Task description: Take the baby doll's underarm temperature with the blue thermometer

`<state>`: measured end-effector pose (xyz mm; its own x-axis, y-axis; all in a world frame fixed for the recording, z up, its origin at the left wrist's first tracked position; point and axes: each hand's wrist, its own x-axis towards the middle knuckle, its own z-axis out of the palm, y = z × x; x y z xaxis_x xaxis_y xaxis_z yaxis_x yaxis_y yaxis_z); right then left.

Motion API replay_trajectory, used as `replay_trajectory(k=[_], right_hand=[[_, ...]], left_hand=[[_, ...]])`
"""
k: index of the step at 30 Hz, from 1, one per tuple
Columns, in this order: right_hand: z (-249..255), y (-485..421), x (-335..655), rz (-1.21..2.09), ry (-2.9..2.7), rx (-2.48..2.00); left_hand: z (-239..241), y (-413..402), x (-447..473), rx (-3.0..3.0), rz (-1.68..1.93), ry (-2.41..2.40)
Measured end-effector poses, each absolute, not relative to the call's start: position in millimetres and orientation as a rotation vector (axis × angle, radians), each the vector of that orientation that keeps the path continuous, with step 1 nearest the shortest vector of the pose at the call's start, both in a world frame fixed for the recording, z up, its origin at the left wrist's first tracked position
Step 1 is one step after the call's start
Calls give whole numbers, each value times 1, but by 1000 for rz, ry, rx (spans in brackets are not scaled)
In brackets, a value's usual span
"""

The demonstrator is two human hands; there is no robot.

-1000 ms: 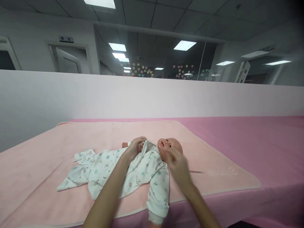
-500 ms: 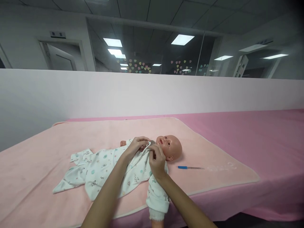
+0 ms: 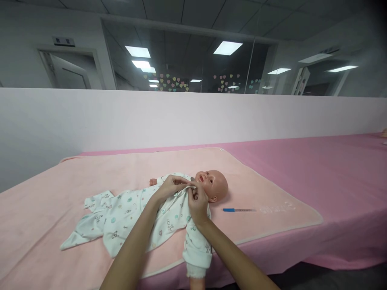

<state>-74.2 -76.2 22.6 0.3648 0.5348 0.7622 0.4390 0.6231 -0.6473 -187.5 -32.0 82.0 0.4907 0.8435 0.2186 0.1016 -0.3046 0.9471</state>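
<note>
A baby doll (image 3: 218,185) lies on its back, its head to the right, dressed in a white patterned romper (image 3: 130,213). At the neckline, my left hand (image 3: 171,187) pinches the edge of the romper. My right hand (image 3: 198,203) grips the same edge just beside it, fingers curled in, close to the doll's chin. The fingertips of both hands nearly meet, and whatever fastener may be between them is hidden. One doll arm in its sleeve (image 3: 198,245) points toward me, and the romper's legs lie flat to the left.
Beneath the doll is a peach blanket (image 3: 272,193) on a pink table cover (image 3: 341,177). A thermometer with a blue end (image 3: 238,210) rests right of the doll's head. Behind the table runs a low white partition (image 3: 193,117), with windows above it.
The view has shifted slightly, moving everything a little left. My fingers have drawn closer together at the neckline, pulling the cloth edge up between them.
</note>
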Motion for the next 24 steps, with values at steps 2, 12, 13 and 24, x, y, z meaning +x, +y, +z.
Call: replay_trajectory(k=[2, 12, 13, 24], right_hand=[[23, -75, -74, 123, -1266, -983], [20, -74, -74, 32, -1247, -898], [20, -73, -74, 44, -1245, -909], [20, -71, -75, 67, -1282, -931]], left_hand=[[82, -32, -189, 1697, 965, 849], [78, -41, -188, 1708, 1019, 854], [78, -41, -188, 1684, 1019, 866], [83, -41, -192, 1647, 933, 982]])
